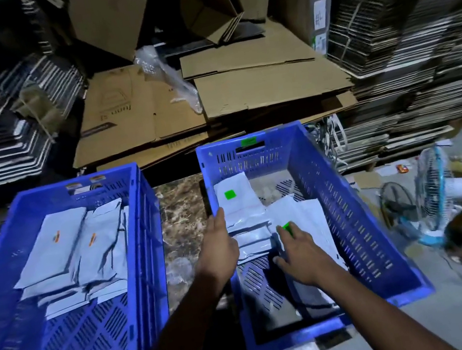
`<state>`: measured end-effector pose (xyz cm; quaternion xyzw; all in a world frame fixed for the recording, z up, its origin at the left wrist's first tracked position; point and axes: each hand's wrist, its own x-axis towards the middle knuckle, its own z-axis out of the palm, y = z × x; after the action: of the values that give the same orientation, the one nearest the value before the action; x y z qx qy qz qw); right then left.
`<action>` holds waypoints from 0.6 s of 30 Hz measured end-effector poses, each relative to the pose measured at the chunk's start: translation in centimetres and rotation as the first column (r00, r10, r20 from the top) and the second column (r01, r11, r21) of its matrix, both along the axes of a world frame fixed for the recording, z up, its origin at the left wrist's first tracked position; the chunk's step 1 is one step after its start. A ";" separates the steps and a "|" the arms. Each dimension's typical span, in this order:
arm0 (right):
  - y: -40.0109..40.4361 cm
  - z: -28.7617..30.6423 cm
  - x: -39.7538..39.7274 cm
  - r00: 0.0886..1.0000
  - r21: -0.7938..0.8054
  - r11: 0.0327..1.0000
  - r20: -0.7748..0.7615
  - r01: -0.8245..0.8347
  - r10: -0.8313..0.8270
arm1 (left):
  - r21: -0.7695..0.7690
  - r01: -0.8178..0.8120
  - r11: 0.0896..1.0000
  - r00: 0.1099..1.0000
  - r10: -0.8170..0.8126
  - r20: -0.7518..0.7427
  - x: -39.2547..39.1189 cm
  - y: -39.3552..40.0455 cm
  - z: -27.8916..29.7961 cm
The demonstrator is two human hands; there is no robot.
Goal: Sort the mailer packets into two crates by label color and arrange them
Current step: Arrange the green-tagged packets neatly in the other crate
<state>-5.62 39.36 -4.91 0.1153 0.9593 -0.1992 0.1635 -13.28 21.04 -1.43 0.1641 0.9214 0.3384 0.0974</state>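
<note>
Two blue slotted crates stand side by side. The left crate (145,219) holds several white mailer packets with orange labels (61,249). The right crate (333,188) holds white packets with green labels: one stack with a green square (235,201) at its far left, and a second packet (307,217) beside it. My left hand (220,247) rests flat against the left edge of the green-label stack. My right hand (297,252) lies on the second packet, fingertips touching its green label (286,225). Whether either hand grips a packet is unclear.
Flattened cardboard boxes (240,90) are piled behind the crates, with tall stacks of folded cartons (417,52) at both sides. A small table fan (435,195) lies on the floor to the right. A marbled strip of floor (181,213) shows between the crates.
</note>
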 end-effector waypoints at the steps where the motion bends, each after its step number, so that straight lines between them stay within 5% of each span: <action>1: -0.3 -0.3 0.0 1.000 0.000 1.000 0.014 -0.011 0.011 | 0.002 -0.002 1.000 1.000 0.002 0.006 -0.1 -0.9 -0.2; 9: -4.7 -2.1 -0.7 0.996 0.036 0.997 0.062 -0.061 0.059 | -0.002 -0.127 0.992 0.991 0.127 -0.033 -0.7 -9.0 -1.1; 14: -5.9 -2.6 -1.1 0.984 0.091 0.983 0.066 0.162 -0.168 | 0.074 -0.168 0.983 0.982 0.174 -0.077 0.3 -10.0 -1.4; 18: -4.7 -3.2 -1.9 0.917 -0.135 0.915 0.184 0.380 -0.354 | 0.132 -0.225 0.965 0.967 0.237 -0.088 1.1 -9.5 -1.3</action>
<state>-7.48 34.70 -8.09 0.2946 0.8846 -0.2968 0.2065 -12.21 11.52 -2.68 0.0783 0.9159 0.3937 -0.0004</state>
